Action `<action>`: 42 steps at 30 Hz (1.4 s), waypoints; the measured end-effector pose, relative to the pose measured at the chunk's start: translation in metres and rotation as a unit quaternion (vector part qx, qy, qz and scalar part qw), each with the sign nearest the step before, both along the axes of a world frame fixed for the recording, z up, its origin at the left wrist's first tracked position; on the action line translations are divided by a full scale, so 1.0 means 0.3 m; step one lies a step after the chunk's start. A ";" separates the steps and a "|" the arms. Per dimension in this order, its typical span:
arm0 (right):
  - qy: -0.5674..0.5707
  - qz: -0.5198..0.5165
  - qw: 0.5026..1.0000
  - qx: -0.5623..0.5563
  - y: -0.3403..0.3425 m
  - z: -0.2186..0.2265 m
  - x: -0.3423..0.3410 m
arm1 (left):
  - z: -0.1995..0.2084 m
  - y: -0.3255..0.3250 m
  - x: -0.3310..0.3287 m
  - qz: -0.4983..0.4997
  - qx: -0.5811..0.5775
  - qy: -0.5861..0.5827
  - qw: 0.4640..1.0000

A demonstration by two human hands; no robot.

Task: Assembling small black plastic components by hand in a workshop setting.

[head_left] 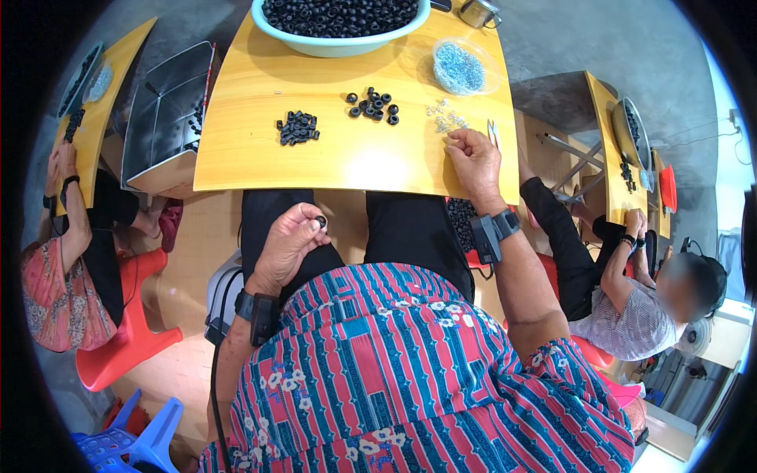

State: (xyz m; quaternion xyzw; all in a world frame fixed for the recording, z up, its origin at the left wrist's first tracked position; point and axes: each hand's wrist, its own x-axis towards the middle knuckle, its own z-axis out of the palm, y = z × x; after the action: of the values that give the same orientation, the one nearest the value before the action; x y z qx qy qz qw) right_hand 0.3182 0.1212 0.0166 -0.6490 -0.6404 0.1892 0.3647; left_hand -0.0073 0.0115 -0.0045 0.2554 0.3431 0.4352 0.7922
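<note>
Above my lap, just off the table's near edge, my left hand (285, 243) is closed on a small round black part (321, 222) with a hole in it, pinched between thumb and fingers. My right hand (479, 165) rests at the table's near right, its fingertips pressed together beside a scatter of tiny clear pieces (451, 123). Whatever is between those fingertips is too small to make out. Several loose black round parts (374, 106) lie mid-table. To their left is a tight cluster of black parts (297, 128).
A pale blue basin (339, 46) heaped with black parts stands at the far side. A clear tub (460, 68) of bluish bits is at the far right, with a pointed metal tool (494, 134) nearer. Two people work at tables (118, 59) left and right. A metal cup (478, 13) stands behind.
</note>
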 end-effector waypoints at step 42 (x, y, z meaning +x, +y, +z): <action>-0.333 0.034 0.942 0.021 -0.012 0.053 -0.068 | -0.022 -0.008 -0.016 0.000 0.008 -0.008 1.000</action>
State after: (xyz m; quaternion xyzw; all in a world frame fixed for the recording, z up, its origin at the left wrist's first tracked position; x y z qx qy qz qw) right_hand 0.2979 0.1176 0.0325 -0.6447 -0.7509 -0.0389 0.1376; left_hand -0.0121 0.0091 -0.0109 0.2580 0.3334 0.4398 0.7930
